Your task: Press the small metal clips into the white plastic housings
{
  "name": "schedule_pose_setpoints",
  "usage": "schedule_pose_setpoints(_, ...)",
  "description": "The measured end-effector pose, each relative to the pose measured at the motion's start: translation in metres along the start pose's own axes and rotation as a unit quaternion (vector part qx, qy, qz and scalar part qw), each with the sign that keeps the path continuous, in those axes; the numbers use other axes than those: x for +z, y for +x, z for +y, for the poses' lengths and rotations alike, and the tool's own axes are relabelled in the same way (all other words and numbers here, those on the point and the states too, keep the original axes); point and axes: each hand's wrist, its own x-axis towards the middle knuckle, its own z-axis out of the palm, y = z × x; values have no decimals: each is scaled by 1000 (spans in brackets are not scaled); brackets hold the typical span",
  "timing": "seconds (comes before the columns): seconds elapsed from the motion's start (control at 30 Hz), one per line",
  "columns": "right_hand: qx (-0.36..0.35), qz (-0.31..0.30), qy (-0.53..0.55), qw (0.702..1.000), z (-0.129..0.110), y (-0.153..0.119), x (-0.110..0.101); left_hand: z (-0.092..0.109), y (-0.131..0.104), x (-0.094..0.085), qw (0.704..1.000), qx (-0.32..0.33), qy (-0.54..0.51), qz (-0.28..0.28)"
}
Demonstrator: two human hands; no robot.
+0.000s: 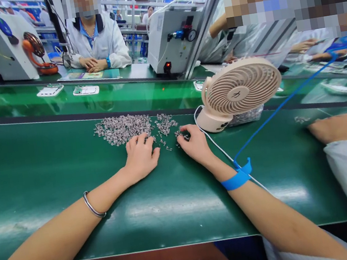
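Observation:
A wide heap of small shiny metal parts (122, 128) lies on the green bench top (160, 211), with a smaller cluster of the same parts (165, 124) to its right. At the heap's near edge rests my left hand (141, 156), palm down, fingers apart, its fingertips among the parts. My right hand (196, 144) is beside the smaller cluster. Its thumb and fingers curl round a few of the metal parts; how many is hidden. A few loose parts are scattered between both hands. A blue wrist strap (238, 178) circles my right wrist, and a bangle (93, 205) my left.
A beige fan (239, 88) stands right of my right hand, its white cable (217, 145) trailing past my wrist. The strap's blue cord (284, 102) stretches up right. Co-workers' hands (338, 128) are at right. White casings (85, 90) lie on the green strip behind.

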Motion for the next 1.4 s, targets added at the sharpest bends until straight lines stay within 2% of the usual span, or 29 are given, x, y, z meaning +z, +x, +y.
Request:
schedule_pose_setpoints(0.37, -1, -7, 9, 1000, -5, 0, -3, 1, 0, 0, 1000, 8, -6, -4)
schedule_pose_setpoints(0.63, -63, 43, 57, 995, -12, -4, -9, 1, 0, -1, 1000, 13, -9, 4)
schedule_pose_setpoints(0.77, -11, 59, 47, 997, -11, -2, -7, 1, -1, 0, 1000, 17, -12, 6)
schedule_pose_setpoints(0.9, -7, 26, 48, 998, -10, 0, -3, 1, -1, 0, 1000, 17, -12, 6)
schedule_pose_setpoints(1.03, -9, -23, -3, 1000, -10, 1, 2, 0, 0, 0, 1000, 19, -11, 6)
schedule_pose_setpoints(1.13, -21, -32, -18, 999, -11, 1, 2, 0, 0, 0, 1000, 20, -10, 8)
schedule_pose_setpoints(1.4, -70, 39, -17, 997, -17, -4, -5, 1, 0, -1, 1000, 16, -7, 7)
